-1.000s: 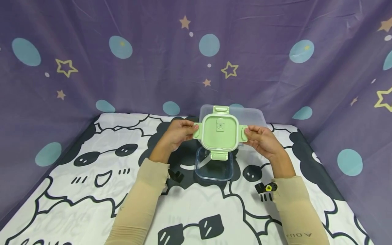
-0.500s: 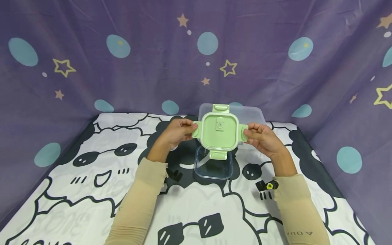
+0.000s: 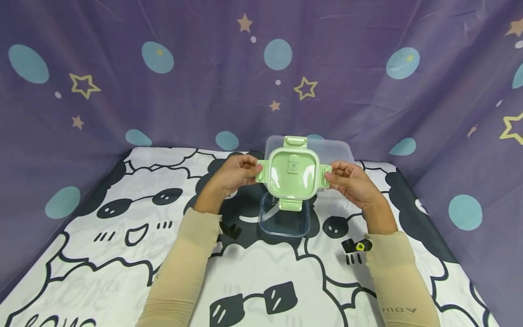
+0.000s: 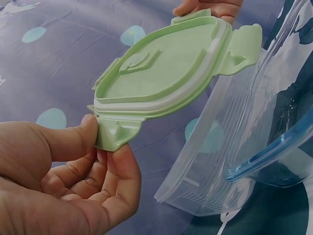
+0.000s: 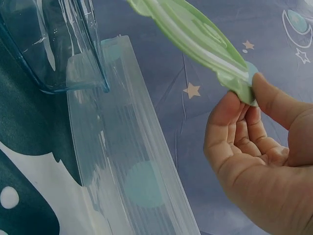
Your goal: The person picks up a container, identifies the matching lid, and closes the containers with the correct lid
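Observation:
A light green square lid point(image 3: 293, 175) with a clip flap on each side hangs in the air between both hands. My left hand point(image 3: 238, 173) pinches its left flap between thumb and fingers, and my right hand point(image 3: 350, 182) pinches the flap opposite. In the left wrist view the white seal around the lid's edge point(image 4: 161, 73) shows. Below and partly behind the lid, a clear glass container point(image 3: 283, 222) stands on the cloth, apart from both hands.
Behind the lid stands a larger translucent plastic box point(image 3: 333, 152), partly hidden. The cloth point(image 3: 261, 268) is white with black cartoon drawings. A purple patterned curtain point(image 3: 196, 81) rises at the back and sides.
The lid has tilted slightly, so bright reflections now show on its face. Both hands keep their pinch on the flaps. The head view has shifted a little.

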A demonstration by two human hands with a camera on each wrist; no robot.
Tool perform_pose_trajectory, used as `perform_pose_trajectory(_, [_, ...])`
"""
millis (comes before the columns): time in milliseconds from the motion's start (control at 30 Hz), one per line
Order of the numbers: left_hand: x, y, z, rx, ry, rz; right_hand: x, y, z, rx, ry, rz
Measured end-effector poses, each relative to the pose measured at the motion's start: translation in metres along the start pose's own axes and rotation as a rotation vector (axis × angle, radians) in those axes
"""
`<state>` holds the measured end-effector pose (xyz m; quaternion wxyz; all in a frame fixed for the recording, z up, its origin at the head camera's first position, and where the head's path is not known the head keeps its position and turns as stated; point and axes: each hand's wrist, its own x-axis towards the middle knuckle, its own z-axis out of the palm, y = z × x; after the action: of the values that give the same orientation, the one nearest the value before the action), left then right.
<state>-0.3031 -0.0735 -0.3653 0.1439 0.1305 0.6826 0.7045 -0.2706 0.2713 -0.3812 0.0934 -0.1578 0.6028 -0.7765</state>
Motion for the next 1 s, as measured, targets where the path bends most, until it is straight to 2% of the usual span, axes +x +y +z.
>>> perform_pose_trajectory(167, [-0.001,0.002,-0.003,0.042,0.004,0.012,-0.001,-0.002,-0.001,-0.017,-0.053,-0.025])
perform_pose_trajectory(267, [-0.002,0.002,-0.006,0.080,-0.010,0.041,-0.001,-0.003,-0.001,-0.041,-0.081,-0.042])
perform_pose_trajectory(367, [-0.002,0.003,-0.008,0.135,-0.012,0.096,-0.002,-0.005,-0.001,-0.080,-0.106,-0.054])
perform_pose_trajectory(600, [-0.007,0.008,-0.011,0.294,-0.018,0.290,-0.006,-0.011,-0.003,-0.182,-0.197,-0.099])
perform_pose_trajectory(767, [-0.015,0.006,-0.017,0.376,-0.020,0.400,-0.009,-0.017,0.002,-0.256,-0.198,-0.124])
perform_pose_trajectory(1000, [-0.026,0.001,-0.022,0.437,-0.069,0.461,-0.019,-0.027,0.009,-0.478,-0.173,-0.146])
